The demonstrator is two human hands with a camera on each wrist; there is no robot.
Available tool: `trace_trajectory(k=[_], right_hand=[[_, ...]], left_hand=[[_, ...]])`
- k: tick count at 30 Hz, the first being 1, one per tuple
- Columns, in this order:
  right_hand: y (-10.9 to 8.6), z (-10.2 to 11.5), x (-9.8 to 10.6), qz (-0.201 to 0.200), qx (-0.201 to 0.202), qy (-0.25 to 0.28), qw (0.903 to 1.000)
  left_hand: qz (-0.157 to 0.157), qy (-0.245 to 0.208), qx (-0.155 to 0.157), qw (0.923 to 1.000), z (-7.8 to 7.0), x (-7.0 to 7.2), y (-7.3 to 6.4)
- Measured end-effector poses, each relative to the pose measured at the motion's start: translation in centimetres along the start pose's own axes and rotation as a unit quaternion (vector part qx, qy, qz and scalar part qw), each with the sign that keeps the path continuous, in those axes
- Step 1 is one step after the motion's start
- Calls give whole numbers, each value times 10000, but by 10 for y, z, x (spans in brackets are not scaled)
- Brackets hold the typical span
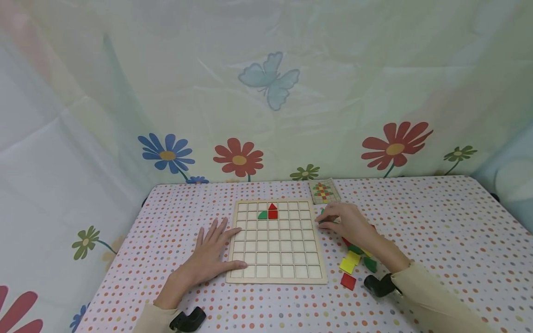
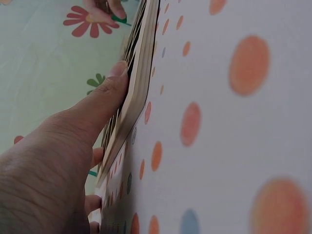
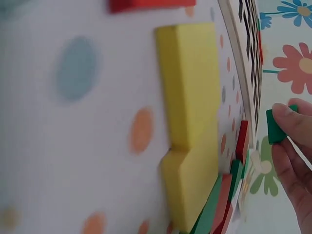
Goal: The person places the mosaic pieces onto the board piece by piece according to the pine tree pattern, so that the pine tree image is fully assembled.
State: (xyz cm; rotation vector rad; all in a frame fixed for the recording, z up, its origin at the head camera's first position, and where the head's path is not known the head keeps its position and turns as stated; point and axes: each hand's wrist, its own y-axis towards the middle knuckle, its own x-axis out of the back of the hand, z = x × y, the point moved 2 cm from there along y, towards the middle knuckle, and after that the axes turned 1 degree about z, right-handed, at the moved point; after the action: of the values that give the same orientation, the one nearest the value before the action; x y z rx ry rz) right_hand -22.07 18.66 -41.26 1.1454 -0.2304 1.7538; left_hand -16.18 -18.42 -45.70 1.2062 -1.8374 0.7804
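Note:
A wooden grid board [image 1: 275, 246] lies on the dotted table. My left hand [image 1: 210, 254] rests on its left edge with fingers spread, the thumb [image 2: 109, 92] lying over the rim. In the board's upper rows sit a red triangle [image 1: 272, 206], a red square [image 1: 272, 214] below it and a green rounded piece [image 1: 263, 215] to the square's left. Just off the board's right edge, my right hand [image 1: 350, 226] pinches a green piece [image 3: 276, 127] between thumb and fingers. Its full outline is hidden by the fingertips.
Loose pieces lie right of the board, partly under my right forearm: yellow squares [image 1: 347, 265], a red square [image 1: 348, 281], a green piece [image 1: 370, 264] and several more. A card with a coloured pattern [image 1: 324, 191] lies behind the board's right corner. A flowered cloth [image 1: 333, 125] hangs behind the table.

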Motion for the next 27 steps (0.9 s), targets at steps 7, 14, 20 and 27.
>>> trace_trajectory(k=[7, 14, 20, 27], right_hand=[[19, 0, -15, -135, -343, 507, 9980], [44, 5, -31, -42, -475, 867, 9951], [62, 12, -44, 64, -584, 1019, 9931], [69, 15, -58, 329, -586, 997, 9927]], left_hand=[[74, 29, 47, 10000, 1, -1, 3], [84, 83, 28, 9999, 3, -2, 4], [49, 67, 47, 10000, 3, -2, 4], [36, 79, 113, 9999, 3, -3, 2]])
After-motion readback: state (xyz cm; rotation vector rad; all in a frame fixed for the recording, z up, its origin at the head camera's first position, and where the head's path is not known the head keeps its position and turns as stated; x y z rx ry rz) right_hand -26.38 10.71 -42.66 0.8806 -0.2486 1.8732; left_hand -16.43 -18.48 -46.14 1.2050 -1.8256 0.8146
